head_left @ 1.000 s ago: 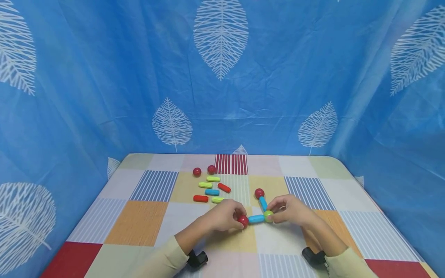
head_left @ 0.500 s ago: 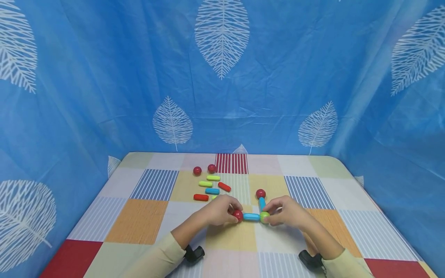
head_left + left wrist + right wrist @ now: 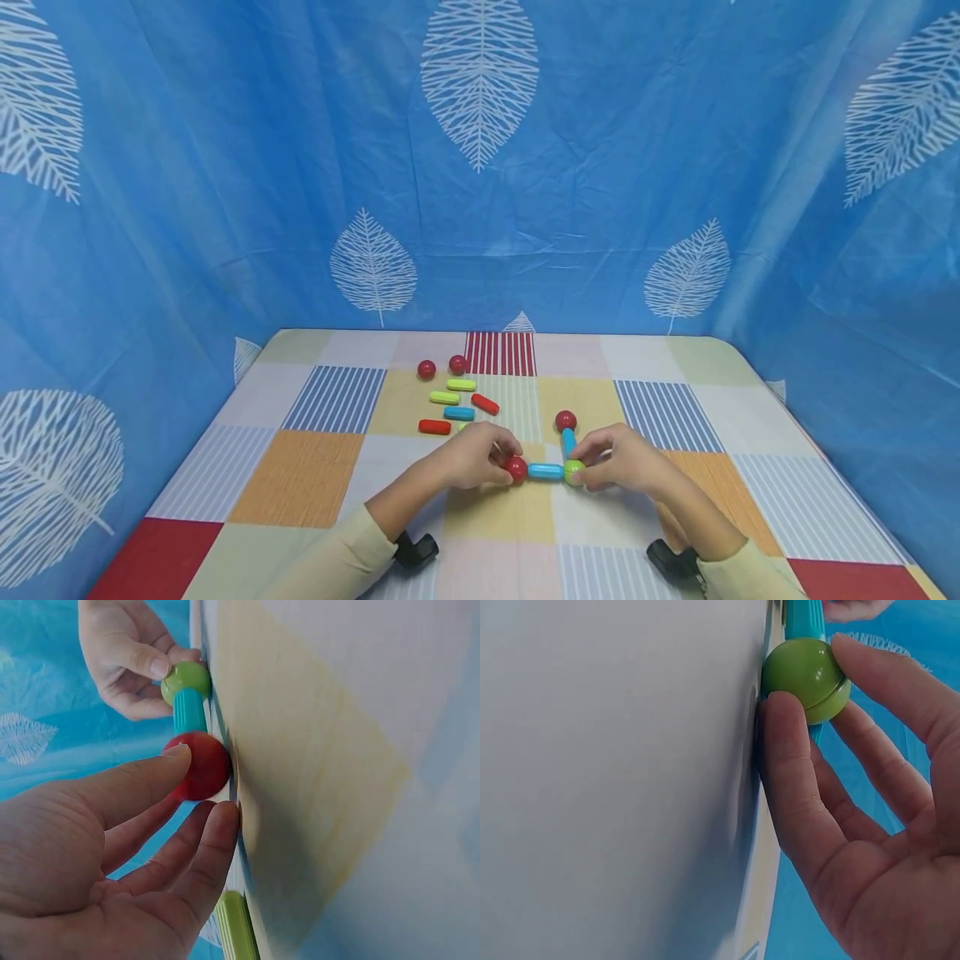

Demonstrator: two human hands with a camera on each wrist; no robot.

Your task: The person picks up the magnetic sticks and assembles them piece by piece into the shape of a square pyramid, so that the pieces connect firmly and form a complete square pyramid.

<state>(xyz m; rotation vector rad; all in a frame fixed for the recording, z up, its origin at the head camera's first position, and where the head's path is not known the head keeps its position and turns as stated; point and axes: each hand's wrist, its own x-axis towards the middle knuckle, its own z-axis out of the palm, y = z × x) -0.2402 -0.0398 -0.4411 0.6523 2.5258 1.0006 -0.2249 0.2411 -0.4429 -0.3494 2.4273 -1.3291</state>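
My left hand (image 3: 480, 456) pinches a red ball (image 3: 204, 766) between thumb and fingers, low over the patchwork cloth. A blue rod (image 3: 545, 472) runs from that ball to a green ball (image 3: 804, 679), which my right hand (image 3: 621, 458) grips with thumb and fingertips. From the green ball a second blue rod (image 3: 568, 441) leads away toward the back, ending at another red ball (image 3: 566, 421). The pieces together form an L shape lying on the table. Just behind my left hand, a yellow-green rod (image 3: 238, 926) is partly hidden in the head view.
Two loose red balls (image 3: 427, 369) lie at the back left. In front of them are yellow-green rods (image 3: 461, 385), red rods (image 3: 435, 427) and a blue rod (image 3: 459, 412). Blue leaf-print curtains (image 3: 525, 208) enclose the table (image 3: 300, 475) at the back and sides.
Both hands have shifted slightly left with the joined pieces, and the blue rod between them now lies straighter across. In the last half second they have barely moved, a touch right.
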